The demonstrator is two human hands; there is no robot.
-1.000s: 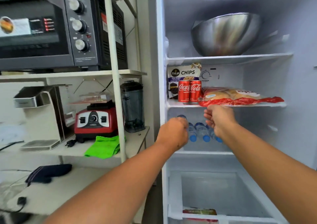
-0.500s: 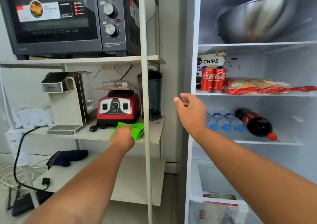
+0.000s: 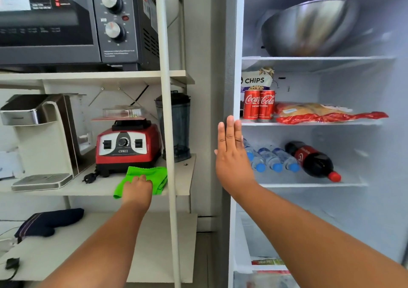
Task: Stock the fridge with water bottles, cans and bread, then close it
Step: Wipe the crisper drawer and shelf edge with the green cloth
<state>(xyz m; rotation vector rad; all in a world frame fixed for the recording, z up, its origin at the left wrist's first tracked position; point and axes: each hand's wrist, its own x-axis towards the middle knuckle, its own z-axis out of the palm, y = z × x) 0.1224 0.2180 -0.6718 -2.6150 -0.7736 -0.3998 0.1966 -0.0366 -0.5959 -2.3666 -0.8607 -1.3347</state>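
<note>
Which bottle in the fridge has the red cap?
The big dark cola bottle, rightmost on its shelf. The three small water bottles beside it have blue caps.

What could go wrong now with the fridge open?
The cola bottle and water bottles lie on their sides on one shelf; a bump or a hard shut might roll them forward. The right hand is flat at the left edge of the fridge, so fingers could get pinched if the door, out of view, swings there.

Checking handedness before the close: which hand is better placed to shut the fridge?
Probably right: the right hand is flat and empty at the front edge of the white fridge; the left hand is on the green cloth.
</note>
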